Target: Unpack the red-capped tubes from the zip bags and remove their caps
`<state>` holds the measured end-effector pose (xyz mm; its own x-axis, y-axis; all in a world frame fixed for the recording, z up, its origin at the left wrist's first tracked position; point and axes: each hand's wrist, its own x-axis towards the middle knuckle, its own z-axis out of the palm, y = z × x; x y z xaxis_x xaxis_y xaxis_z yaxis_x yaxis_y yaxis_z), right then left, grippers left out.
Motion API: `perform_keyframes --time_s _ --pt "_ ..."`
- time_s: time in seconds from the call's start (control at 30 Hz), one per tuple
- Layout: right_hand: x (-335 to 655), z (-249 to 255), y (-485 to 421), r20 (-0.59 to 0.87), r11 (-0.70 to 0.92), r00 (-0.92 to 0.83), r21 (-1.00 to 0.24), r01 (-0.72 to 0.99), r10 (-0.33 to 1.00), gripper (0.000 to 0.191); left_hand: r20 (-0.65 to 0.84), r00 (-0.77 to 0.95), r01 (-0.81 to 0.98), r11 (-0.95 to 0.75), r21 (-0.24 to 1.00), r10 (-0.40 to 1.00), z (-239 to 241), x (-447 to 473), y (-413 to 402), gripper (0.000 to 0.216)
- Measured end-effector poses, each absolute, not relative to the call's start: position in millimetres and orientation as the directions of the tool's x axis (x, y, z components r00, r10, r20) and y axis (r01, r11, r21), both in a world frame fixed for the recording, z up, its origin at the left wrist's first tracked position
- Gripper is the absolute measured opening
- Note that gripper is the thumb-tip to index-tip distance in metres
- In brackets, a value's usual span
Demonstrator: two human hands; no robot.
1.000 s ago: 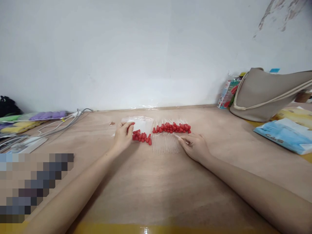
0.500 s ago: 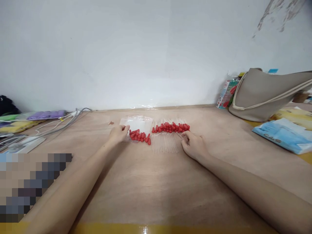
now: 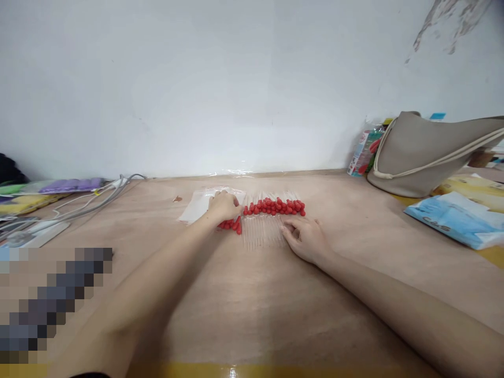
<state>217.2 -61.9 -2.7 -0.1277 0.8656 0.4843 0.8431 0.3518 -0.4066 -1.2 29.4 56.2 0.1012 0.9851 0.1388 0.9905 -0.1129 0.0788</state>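
Observation:
A row of clear thin tubes (image 3: 263, 231) with red rubber caps (image 3: 275, 206) lies on the wooden table (image 3: 252, 304). My left hand (image 3: 223, 206) rests curled over a small heap of loose red caps (image 3: 232, 226), beside a clear plastic bag (image 3: 197, 208). What its fingers hold is hidden. My right hand (image 3: 305, 237) lies at the right end of the tube row, fingers bent down onto the tubes' clear ends.
A beige bag (image 3: 429, 152) and a blue packet (image 3: 457, 218) lie at the right. Colourful packets (image 3: 364, 149) lean on the wall. At the left are grey cables (image 3: 98, 199) and purple and yellow packs (image 3: 59, 188).
My left hand moved right from the bag's edge onto the loose red caps. My right hand slid slightly left along the tube row.

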Motion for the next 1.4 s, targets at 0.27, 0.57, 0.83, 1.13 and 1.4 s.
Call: perform_keyframes --time_s 0.27,0.57,0.83,1.13,1.4 --pt "217.3 -0.6 -62.1 0.461 0.349 -0.114 -0.465 0.814 0.880 0.023 -0.030 -0.038 0.995 0.040 0.090 0.999 55.4 20.6 49.9 0.031" --pt "219.6 -2.8 -57.3 0.442 0.315 -0.056 -0.541 0.780 0.895 0.028 0.245 0.078 0.982 -0.116 0.147 0.966 70.9 -6.8 20.9 0.024" --pt "227.3 -7.5 -51.7 0.694 0.535 0.031 -0.582 0.613 0.719 0.034 0.629 0.445 0.682 -0.696 0.225 0.638 10.4 -21.8 -46.5 0.010" --pt "219.4 -5.6 -64.8 0.726 0.718 -0.420 -0.145 0.681 0.545 0.023 0.689 0.549 0.554 -0.823 0.123 0.472 -7.0 -14.6 -53.3 0.002" --pt "211.7 -5.5 -65.4 0.701 0.730 -0.498 -0.048 0.681 0.511 0.019 0.714 0.590 0.541 -0.841 -0.003 0.377 -3.3 -12.9 -56.2 0.013"
